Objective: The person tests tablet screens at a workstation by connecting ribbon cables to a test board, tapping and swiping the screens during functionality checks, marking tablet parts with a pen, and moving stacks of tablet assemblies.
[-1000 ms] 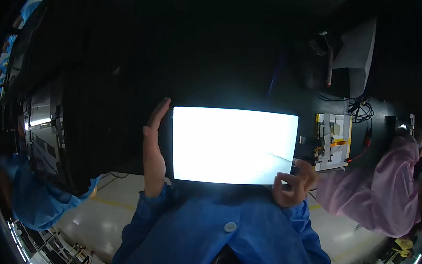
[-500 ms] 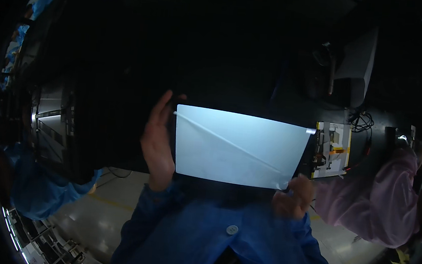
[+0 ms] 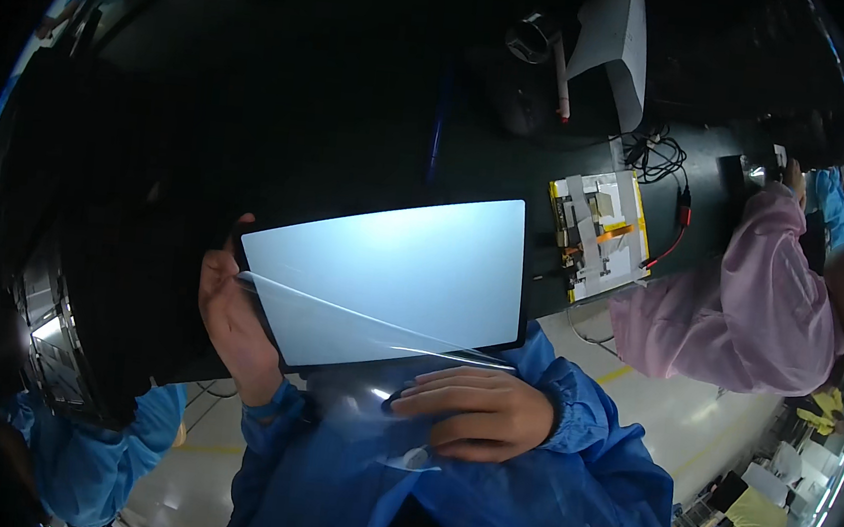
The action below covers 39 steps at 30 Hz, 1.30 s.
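Note:
A flat tablet-like display (image 3: 403, 252) with a dark border and a bright, pale, blank screen lies tilted in front of me. My left hand (image 3: 240, 333) is closed around its left edge, some fingers hidden behind it. A clear plastic film (image 3: 377, 322) is partly lifted from the screen, its fold running slantwise from the left edge to the lower right corner. Below the lower edge, my right hand (image 3: 477, 411) has its fingers bent together on the loose film, close to my blue smock. The fingertips' exact hold is partly obscured by the film.
To the right, an opened device assembly (image 3: 600, 237) with yellow edges and grey tape sits on the dark table, wired to a red-and-black cable (image 3: 685, 211). Farther back are a pen (image 3: 561, 80) and a white sheet (image 3: 616, 50). A pink-sleeved person (image 3: 740, 301) works at right.
My right hand has moved from the display's lower right corner leftward and toward my body, lifting the film. The view has turned, and the display appears more tilted.

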### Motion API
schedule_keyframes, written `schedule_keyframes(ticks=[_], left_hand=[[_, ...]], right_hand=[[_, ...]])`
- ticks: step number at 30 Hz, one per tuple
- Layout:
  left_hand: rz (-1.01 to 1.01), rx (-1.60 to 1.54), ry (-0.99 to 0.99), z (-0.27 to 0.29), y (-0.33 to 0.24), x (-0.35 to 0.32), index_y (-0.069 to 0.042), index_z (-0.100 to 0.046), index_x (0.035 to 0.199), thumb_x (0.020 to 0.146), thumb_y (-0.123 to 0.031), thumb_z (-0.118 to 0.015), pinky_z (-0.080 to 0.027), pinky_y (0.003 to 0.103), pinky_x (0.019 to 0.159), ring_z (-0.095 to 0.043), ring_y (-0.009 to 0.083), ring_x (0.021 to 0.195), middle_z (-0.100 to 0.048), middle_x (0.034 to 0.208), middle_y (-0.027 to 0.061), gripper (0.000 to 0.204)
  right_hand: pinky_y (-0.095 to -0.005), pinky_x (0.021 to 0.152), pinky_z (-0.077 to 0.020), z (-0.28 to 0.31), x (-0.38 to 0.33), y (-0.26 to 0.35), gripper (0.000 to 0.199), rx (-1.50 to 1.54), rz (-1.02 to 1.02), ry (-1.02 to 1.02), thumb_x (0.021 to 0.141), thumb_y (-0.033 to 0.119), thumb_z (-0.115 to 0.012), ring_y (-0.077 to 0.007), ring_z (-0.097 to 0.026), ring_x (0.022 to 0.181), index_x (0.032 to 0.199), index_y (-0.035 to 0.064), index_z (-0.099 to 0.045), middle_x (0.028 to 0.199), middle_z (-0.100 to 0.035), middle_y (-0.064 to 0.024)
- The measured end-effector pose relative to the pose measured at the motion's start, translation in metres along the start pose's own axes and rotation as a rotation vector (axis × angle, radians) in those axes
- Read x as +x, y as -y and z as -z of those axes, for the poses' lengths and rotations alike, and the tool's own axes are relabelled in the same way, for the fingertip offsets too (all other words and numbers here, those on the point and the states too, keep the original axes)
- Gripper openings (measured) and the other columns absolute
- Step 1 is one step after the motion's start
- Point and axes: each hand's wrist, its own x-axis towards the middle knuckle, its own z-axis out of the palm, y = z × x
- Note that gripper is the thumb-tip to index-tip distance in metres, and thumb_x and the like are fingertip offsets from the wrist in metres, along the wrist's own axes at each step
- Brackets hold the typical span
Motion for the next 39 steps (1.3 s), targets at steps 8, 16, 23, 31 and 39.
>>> schedule_keyframes(ticks=[8,16,23,31,39], left_hand=[[-0.052,0.105,-0.008,0.000,0.003,-0.002,-0.011,-0.049,0.086,0.080,-0.021,-0.040,-0.036,0.040,0.100,-0.050,0.0281,0.114,-0.051,0.124,0.0241,0.015],[0.089,0.458,-0.216,-0.007,-0.004,-0.004,-0.010,-0.054,0.083,0.074,-0.013,-0.047,-0.024,0.035,0.106,-0.050,0.0186,0.098,-0.054,0.125,0.0137,0.011],[-0.275,0.501,0.238,0.041,-0.016,-0.014,-0.009,-0.058,0.091,0.080,-0.028,-0.053,-0.024,0.055,0.108,-0.041,0.0344,0.126,-0.050,0.127,0.0182,0.022],[-0.385,0.759,0.292,-0.011,-0.059,-0.027,-0.008,-0.063,0.077,0.071,-0.011,-0.063,-0.039,0.048,0.098,-0.053,0.0299,0.111,-0.057,0.115,0.0168,0.007],[-0.417,0.737,0.509,-0.034,-0.078,-0.017,-0.008,-0.068,0.089,0.073,-0.025,-0.067,-0.041,0.043,0.096,-0.056,0.0260,0.106,-0.061,0.111,0.0159,0.023]], right_hand=[[-0.0423,0.092,-0.0443,0.012,-0.013,0.007,0.012,-0.227,0.016,-0.133,0.082,0.016,-0.061,-0.0303,-0.058,0.104,0.086,0.0046,-0.064,0.120,-0.056,-0.0197],[-0.0231,0.054,-0.0384,0.018,-0.033,0.009,0.028,-0.982,0.057,-0.185,0.070,0.016,-0.068,-0.0121,-0.050,0.062,0.096,0.0080,-0.071,0.086,-0.063,-0.0069],[-0.0243,0.056,-0.0445,0.027,-0.048,0.014,0.027,-0.842,0.086,-0.403,0.070,0.003,-0.067,-0.0132,-0.055,0.065,0.097,0.0028,-0.067,0.082,-0.061,-0.0085],[-0.0329,0.079,-0.0477,0.094,0.015,0.034,0.049,-0.723,-0.091,-0.292,0.074,0.002,-0.064,-0.0258,-0.059,0.095,0.120,-0.0011,-0.050,0.117,-0.055,-0.0170],[-0.0441,0.095,-0.0397,0.064,0.094,0.000,0.017,-0.543,-0.004,0.029,0.062,-0.003,-0.069,-0.0363,-0.046,0.119,0.074,0.0067,-0.061,0.128,-0.049,-0.0203]])
